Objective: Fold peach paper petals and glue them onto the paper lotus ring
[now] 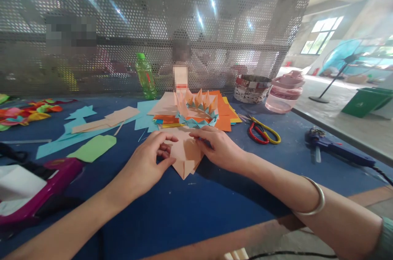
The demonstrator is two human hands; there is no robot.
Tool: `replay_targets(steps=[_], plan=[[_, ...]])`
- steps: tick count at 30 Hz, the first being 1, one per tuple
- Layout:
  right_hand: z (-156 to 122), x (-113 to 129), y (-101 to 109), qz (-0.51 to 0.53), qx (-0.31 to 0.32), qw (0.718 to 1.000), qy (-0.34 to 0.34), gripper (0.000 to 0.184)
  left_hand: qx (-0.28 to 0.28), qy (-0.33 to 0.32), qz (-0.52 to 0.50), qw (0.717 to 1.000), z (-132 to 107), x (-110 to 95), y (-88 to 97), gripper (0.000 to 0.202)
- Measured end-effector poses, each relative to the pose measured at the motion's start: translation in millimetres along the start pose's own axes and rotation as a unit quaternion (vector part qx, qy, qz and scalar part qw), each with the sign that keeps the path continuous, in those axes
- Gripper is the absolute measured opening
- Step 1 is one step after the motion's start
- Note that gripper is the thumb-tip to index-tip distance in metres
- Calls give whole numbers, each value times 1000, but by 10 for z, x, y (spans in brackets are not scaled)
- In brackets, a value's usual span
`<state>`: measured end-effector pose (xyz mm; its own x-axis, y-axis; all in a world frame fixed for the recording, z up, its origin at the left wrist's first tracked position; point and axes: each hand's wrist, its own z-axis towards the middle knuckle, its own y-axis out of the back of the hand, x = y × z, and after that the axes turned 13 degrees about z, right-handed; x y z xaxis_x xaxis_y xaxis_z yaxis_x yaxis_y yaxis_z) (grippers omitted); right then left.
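Note:
Before me lies a peach sheet of paper (pixel 184 149) with its near end folded to a point. My left hand (pixel 153 155) is at its left edge, fingers curved and apart with nothing between them. Over the sheet's right side, my right hand (pixel 219 147) has loosely bent fingers, their tips at or just above the paper; exact contact is unclear. Just beyond both hands stands a ring of folded paper points (pixel 198 118), light blue at the base with orange and peach spikes. It rests on stacked coloured paper (pixel 224 108).
Red-and-yellow scissors (pixel 264 132) and a glue gun (pixel 337 149) lie right. Behind are a woven basket (pixel 252 90), a pink jug (pixel 284 92) and a green bottle (pixel 145 78). Paper scraps (pixel 92 148) and a magenta object (pixel 58 186) lie left. A perforated metal screen (pixel 123 14) stands behind.

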<state>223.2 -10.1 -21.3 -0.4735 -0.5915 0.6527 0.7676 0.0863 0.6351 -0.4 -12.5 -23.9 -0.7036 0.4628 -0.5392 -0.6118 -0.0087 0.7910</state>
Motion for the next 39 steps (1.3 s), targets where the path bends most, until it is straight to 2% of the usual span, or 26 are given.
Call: replay_targets(steps=[5, 13, 18, 21, 24, 26, 29, 31, 33, 35, 39], plan=[[-12, -28, -5, 27, -17, 999, 7, 37, -33, -36, 3, 999, 10, -10, 45, 22], [-37, 15, 14, 85, -6, 994, 69, 58, -29, -36, 28, 999, 20, 2, 89, 24], [-7, 13, -6, 52, 0, 995, 83, 36, -26, -47, 34, 998, 12, 6, 90, 23], [-5, -7, -4, 35, -37, 997, 62, 18, -70, -58, 62, 994, 12, -49, 117, 21], [-21, 2, 2, -39, -96, 992, 67, 9, -132, -91, 115, 980, -2, -141, 149, 19], [-37, 30, -8, -103, -105, 985, 94, 10, -126, -120, 140, 975, -22, -191, 149, 19], [-61, 79, -48, -137, -66, 979, 138, 13, -66, -152, 170, 971, -52, -198, 114, 14], [-70, 100, -75, -113, -32, 981, 154, 9, -17, -165, 185, 969, -56, -152, 86, 8], [-72, 107, -91, -80, -3, 984, 158, 5, 17, -178, 202, 963, -46, -88, 74, 15], [-68, 104, -92, -53, 15, 987, 151, 7, 12, -192, 214, 958, -30, -32, 82, 23], [-60, 92, -84, -33, 23, 990, 138, 16, -47, -214, 220, 950, -10, 0, 119, 26]])
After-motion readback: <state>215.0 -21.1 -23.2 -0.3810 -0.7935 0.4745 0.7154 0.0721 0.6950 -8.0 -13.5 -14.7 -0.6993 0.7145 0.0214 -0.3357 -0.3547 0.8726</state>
